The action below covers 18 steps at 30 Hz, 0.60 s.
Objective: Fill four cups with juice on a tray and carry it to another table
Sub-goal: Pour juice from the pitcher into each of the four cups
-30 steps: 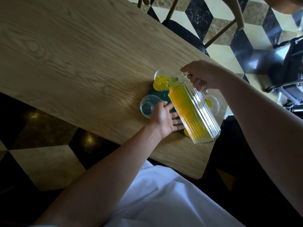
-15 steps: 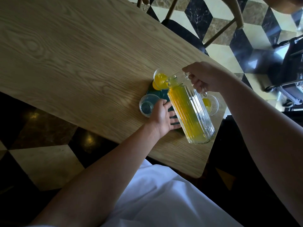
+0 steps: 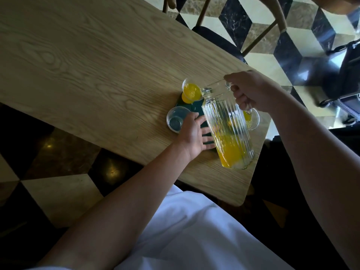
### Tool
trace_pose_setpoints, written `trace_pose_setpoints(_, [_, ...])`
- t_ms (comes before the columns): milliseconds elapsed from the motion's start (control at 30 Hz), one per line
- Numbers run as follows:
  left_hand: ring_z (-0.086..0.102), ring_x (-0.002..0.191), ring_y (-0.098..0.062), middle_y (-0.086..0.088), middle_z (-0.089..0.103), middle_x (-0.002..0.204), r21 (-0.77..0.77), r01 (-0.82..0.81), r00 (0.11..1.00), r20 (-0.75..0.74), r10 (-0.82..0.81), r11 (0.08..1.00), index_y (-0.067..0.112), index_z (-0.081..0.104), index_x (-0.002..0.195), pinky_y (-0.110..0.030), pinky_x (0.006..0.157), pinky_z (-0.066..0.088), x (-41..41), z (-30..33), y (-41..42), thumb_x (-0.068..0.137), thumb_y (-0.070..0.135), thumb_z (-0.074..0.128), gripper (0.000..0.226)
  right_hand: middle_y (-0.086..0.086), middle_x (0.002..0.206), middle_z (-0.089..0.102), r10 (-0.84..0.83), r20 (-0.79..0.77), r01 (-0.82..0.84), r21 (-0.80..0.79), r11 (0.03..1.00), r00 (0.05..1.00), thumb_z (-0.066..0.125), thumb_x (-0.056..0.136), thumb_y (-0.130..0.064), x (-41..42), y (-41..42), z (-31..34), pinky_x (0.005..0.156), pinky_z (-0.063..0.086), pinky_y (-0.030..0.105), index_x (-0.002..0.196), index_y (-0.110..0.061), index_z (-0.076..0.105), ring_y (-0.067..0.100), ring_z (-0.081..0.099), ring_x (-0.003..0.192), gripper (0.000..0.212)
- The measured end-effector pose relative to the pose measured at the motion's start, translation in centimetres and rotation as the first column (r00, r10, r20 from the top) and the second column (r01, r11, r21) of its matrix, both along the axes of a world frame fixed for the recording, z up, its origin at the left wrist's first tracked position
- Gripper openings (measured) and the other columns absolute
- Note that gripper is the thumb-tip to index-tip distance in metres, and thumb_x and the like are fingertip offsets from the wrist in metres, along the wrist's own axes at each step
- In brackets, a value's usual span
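Note:
My right hand [image 3: 253,90] grips the handle of a ribbed glass pitcher [image 3: 228,129], held above a dark green tray [image 3: 196,108]; orange juice has pooled in the pitcher's lower end. My left hand [image 3: 194,135] rests flat on the tray with fingers spread, beside an empty clear cup [image 3: 176,118]. A cup with juice [image 3: 191,92] stands at the tray's far corner, just off the pitcher's spout. Another cup with juice [image 3: 252,118] shows behind the pitcher on the right. Most of the tray is hidden by the pitcher and my hand.
The tray sits near the right end of a long wooden table [image 3: 97,65], close to its near edge. A wooden chair with a dark seat [image 3: 216,39] stands beyond the table. A dark wheeled object [image 3: 342,78] is at the right on the chequered floor.
The pitcher has tipped back from pouring; its juice has run down to the lower end. The far cup holds more juice than before. My left hand has stayed on the tray.

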<state>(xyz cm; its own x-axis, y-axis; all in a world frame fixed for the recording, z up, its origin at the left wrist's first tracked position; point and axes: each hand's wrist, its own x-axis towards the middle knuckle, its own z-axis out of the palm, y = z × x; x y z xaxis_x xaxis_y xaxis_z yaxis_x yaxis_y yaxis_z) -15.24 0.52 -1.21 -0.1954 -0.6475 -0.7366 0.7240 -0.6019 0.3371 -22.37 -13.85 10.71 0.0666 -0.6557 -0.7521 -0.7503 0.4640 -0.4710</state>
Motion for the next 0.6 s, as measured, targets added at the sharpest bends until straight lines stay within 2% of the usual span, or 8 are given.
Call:
trace_pose_setpoints(133, [0.051,0.129,-0.045,-0.021,0.048,0.15,-0.007,0.017,1.0,0.0,-0.017,1.0,0.023,0.036,0.155,-0.059,0.11,0.038,-0.3,0.2,1.1,0.1,0.051,0.024,0.063,-0.005,0.047,0.03,0.009,0.029,-0.01,0.011,1.0,1.0,0.053,0.097,-0.034,-0.4,0.9,0.4,0.041,0.024,0.017,0.066,-0.019,0.039,0.008,0.024,0.036,0.037])
trace_pose_setpoints(233, [0.054,0.127,-0.044,-0.023,0.049,0.149,-0.005,-0.002,1.0,0.0,0.002,1.0,0.023,0.039,0.154,-0.058,0.108,0.04,-0.5,-0.1,2.2,0.099,0.052,0.024,0.063,-0.007,0.043,0.029,0.022,0.033,-0.023,0.02,1.0,0.999,0.052,0.097,-0.035,-0.6,1.9,0.1,0.043,0.022,0.018,0.066,-0.019,0.038,0.008,0.024,0.035,0.037])
trace_pose_setpoints(367, [0.057,0.122,-0.042,-0.022,0.052,0.145,-0.012,-0.024,1.0,0.01,0.024,1.0,0.022,0.041,0.152,-0.053,0.096,0.048,-0.6,-0.4,3.6,0.098,0.049,0.025,0.062,-0.006,0.042,0.03,0.037,0.035,-0.037,0.001,0.999,0.999,0.053,0.096,-0.035,-0.4,3.3,-0.7,0.044,0.023,0.018,0.065,-0.019,0.04,0.009,0.024,0.033,0.037])
trace_pose_setpoints(500, [0.043,0.137,-0.048,-0.023,0.038,0.156,0.057,-0.031,0.999,0.02,0.03,0.998,0.025,0.033,0.157,-0.056,0.101,0.044,-0.6,-0.9,4.8,0.092,0.053,0.03,0.071,-0.005,0.041,0.033,0.063,0.039,-0.062,-0.021,0.998,0.997,0.054,0.096,-0.034,0.0,4.6,-1.7,0.042,0.024,0.017,0.064,-0.018,0.042,0.009,0.025,0.033,0.037])
trace_pose_setpoints(600, [0.051,0.13,-0.043,-0.02,0.047,0.15,0.101,-0.078,0.997,0.026,0.076,0.992,0.026,0.035,0.156,-0.054,0.098,0.045,-0.5,-1.1,5.7,0.094,0.055,0.029,0.069,-0.002,0.046,0.038,0.117,0.039,-0.115,-0.038,0.993,0.992,0.055,0.095,-0.033,0.6,5.5,-2.5,0.045,0.025,0.021,0.063,-0.017,0.045,0.011,0.029,0.037,0.037])
